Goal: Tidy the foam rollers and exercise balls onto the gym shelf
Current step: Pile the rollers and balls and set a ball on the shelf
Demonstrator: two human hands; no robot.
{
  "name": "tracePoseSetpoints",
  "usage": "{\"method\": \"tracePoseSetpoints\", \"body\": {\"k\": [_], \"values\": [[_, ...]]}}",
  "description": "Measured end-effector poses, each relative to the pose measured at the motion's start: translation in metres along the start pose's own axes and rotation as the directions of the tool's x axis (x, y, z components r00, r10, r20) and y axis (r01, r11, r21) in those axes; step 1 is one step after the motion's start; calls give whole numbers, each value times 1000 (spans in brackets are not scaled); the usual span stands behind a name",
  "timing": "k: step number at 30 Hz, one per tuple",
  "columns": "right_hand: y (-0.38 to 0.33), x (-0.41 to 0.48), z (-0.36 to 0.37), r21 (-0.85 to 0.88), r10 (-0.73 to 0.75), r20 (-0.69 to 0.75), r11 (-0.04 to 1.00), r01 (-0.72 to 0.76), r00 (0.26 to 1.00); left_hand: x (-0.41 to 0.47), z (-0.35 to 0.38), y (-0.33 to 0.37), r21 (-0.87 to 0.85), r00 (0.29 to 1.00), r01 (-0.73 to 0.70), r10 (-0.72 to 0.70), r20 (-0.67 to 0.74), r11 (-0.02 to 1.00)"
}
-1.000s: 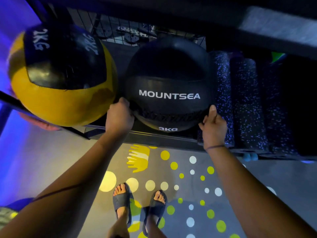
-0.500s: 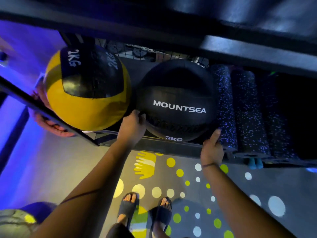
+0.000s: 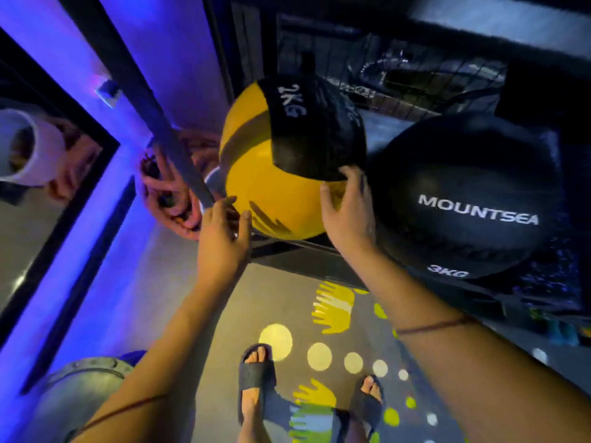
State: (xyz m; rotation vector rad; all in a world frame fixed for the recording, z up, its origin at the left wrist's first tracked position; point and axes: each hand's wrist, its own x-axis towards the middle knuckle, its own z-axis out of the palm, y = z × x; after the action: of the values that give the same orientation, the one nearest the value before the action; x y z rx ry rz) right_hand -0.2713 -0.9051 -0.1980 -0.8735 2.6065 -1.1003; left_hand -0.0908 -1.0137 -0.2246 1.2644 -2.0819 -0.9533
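A yellow and black ball (image 3: 271, 199) marked 2KG sits at the left end of the gym shelf (image 3: 287, 254). Beside it on the right rests a black MOUNTSEA ball (image 3: 463, 174) marked 3KG. My right hand (image 3: 348, 215) lies cupped against the yellow ball's lower right side, in the gap between the two balls. My left hand (image 3: 220, 241) has its fingers spread at the ball's lower left edge, with the thumb just touching it. Dark speckled foam rollers (image 3: 543, 276) show blurred at the far right of the shelf.
A dark upright post (image 3: 153, 123) of the rack stands just left of the yellow ball, with a mirrored wall (image 3: 166, 187) behind it reflecting hands. A grey ball (image 3: 80, 394) lies on the floor at lower left. My sandalled feet (image 3: 256, 378) stand on a dotted mat.
Both hands have left the black 3KG ball and moved left to the yellow 2KG ball. The view has swung left, so the rollers have slid almost out of frame.
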Motion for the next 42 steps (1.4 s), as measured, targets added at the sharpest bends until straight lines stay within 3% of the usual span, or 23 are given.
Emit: {"method": "tracePoseSetpoints", "body": {"k": [5,7,10,14,19,24,26,29,30,32,35,37,39,42], "values": [[-23,55,-6,-203,35,-34,978,-41,999,47,-4,11,63,962,-239,228,151,969],[-25,57,-9,-119,50,5,992,-49,999,64,3,22,74,974,-174,161,161,982],[-21,53,-6,-56,87,-19,995,-88,996,75,17,33,64,968,60,-74,240,996],[-15,44,5,-65,26,-136,997,-35,990,73,38,33,160,964,81,-118,239,984],[-5,34,8,-80,1,-94,997,-8,996,121,41,21,256,947,-98,12,321,962],[-27,19,25,-218,16,-57,975,-28,998,160,34,21,169,897,-290,206,392,942],[-38,14,28,-224,5,-42,975,-15,999,150,29,29,258,897,-381,286,337,888],[-33,11,22,-150,49,-17,987,-51,999,103,28,50,409,876,-474,465,129,780],[-27,7,17,-112,47,-37,992,-51,998,84,29,58,399,894,-441,430,121,804],[-6,-2,6,-177,-2,-135,984,-22,991,60,37,73,383,958,-226,134,251,896],[41,-17,-17,-521,-130,-202,854,6,971,61,59,76,396,942,-55,-85,326,917],[66,-23,-32,-616,-147,-98,786,56,984,70,68,78,291,945,34,-125,303,956],[80,-25,-40,-693,-151,-2,713,107,989,75,74,80,256,954,11,-87,288,967],[87,-18,-49,-763,-124,27,638,100,992,70,67,87,276,969,-22,-47,244,961]]}}
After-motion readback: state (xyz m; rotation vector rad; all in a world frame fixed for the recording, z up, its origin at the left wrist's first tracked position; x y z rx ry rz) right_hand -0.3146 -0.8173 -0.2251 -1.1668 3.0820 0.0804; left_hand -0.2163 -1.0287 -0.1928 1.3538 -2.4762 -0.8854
